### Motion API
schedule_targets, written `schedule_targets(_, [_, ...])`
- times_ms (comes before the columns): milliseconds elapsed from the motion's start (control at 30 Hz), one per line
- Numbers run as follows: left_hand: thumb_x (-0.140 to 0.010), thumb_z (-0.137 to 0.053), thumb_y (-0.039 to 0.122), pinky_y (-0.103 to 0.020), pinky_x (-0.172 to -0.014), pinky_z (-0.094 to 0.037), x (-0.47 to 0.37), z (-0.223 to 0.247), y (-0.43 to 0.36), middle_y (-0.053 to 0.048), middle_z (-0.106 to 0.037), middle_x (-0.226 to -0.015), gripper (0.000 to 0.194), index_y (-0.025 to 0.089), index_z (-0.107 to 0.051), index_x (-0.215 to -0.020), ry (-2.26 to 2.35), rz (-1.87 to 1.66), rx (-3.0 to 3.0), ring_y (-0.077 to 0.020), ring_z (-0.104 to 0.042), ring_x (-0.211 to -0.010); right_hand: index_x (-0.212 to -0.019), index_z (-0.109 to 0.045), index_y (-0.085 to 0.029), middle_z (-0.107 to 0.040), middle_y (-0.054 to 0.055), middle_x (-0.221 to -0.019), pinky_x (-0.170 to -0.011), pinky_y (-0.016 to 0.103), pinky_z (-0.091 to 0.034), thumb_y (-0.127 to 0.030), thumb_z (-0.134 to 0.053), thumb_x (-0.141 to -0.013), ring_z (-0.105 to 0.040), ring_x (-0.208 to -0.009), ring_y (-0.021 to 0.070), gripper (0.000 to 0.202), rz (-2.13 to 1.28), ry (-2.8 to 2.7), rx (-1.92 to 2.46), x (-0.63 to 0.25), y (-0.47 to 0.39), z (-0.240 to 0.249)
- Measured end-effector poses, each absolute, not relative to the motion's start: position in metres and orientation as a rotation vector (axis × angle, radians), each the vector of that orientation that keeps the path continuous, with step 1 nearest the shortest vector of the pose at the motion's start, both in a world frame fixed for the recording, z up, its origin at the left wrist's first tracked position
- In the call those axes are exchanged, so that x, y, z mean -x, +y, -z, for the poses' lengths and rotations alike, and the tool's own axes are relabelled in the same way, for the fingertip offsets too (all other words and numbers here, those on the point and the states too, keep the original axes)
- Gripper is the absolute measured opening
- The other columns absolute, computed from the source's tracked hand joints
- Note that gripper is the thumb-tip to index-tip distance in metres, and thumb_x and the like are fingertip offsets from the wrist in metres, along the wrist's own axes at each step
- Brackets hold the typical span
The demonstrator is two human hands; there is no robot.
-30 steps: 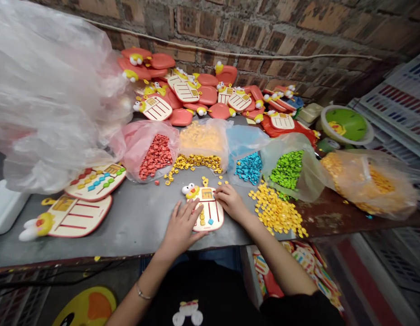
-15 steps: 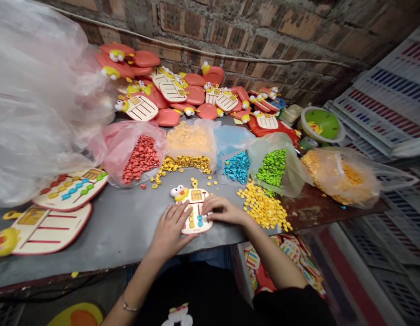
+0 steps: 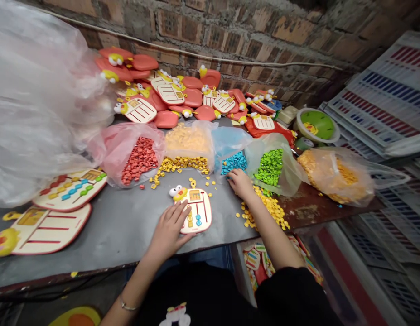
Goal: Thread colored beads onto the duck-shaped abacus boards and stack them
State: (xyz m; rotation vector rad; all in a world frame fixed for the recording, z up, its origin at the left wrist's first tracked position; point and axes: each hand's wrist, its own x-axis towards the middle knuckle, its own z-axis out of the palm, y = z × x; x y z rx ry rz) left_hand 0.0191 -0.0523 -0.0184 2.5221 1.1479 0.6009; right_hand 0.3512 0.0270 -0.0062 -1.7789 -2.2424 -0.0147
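Observation:
A cream duck-headed board [image 3: 203,213] lies on the grey table in front of me, with yellow and blue beads on its slots. My left hand [image 3: 171,224] rests over the board's left side, fingers spread and pressing on it, hiding part of that side. At the mouth of the blue bag, my right hand [image 3: 239,183] reaches to the near edge of the blue beads [image 3: 234,162]. Its fingers are bent downward, and whether a bead is between the fingertips cannot be made out. Loose yellow beads [image 3: 269,210] lie beside my right wrist.
Bags of red beads [image 3: 140,158], yellow beads [image 3: 187,140] and green beads [image 3: 270,166] stand in a row. Behind them are piled red-backed duck boards [image 3: 192,97]. Two more boards [image 3: 60,228] lie at the left, near a large clear plastic bag [image 3: 43,104].
My right hand has left the board and moved right and away from me to the blue beads. My left hand stays on the board.

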Motion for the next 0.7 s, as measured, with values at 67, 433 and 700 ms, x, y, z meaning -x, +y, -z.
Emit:
schedule_targets(67, [-0.083, -0.065, 0.044, -0.046, -0.107, -0.037, -0.019, 0.018, -0.052, -0.012, -0.042, -0.149, 0.067, 0.022, -0.041, -0.142, 1.151, -0.584, -2.525, -0.0312, -0.042, -0.133, -0.093, -0.065, -0.018, -0.064, 0.011, -0.094, -0.083, 0.039, -0.046, -0.013, -0.053, -0.085, -0.056, -0.094, 0.0268, 0.016, -0.063, -2.159, 1.692, -0.351, 0.022, 0.005])
schedule_targets(433, [-0.085, -0.063, 0.046, -0.046, -0.108, -0.034, -0.02, 0.018, -0.054, -0.01, -0.04, -0.151, 0.064, 0.021, -0.043, -0.141, 1.153, -0.555, -2.537, -0.0308, -0.038, -0.135, -0.092, -0.062, -0.021, -0.062, 0.008, -0.1, -0.069, 0.032, -0.055, -0.025, -0.056, -0.088, -0.061, -0.093, 0.0212, 0.009, -0.682, -1.78, 1.286, -0.285, -0.006, -0.011])
schedule_targets(700, [-0.085, -0.063, 0.048, -0.045, -0.109, -0.032, -0.019, 0.019, -0.055, -0.01, -0.038, -0.152, 0.067, 0.021, -0.04, -0.142, 1.162, -0.537, -2.553, -0.0303, -0.036, -0.136, -0.086, -0.066, -0.021, -0.066, 0.008, -0.094, -0.088, 0.043, -0.049, -0.025, -0.053, -0.094, -0.058, -0.095, 0.023, 0.016, -0.468, -2.089, 1.174, -0.262, 0.003, 0.011])
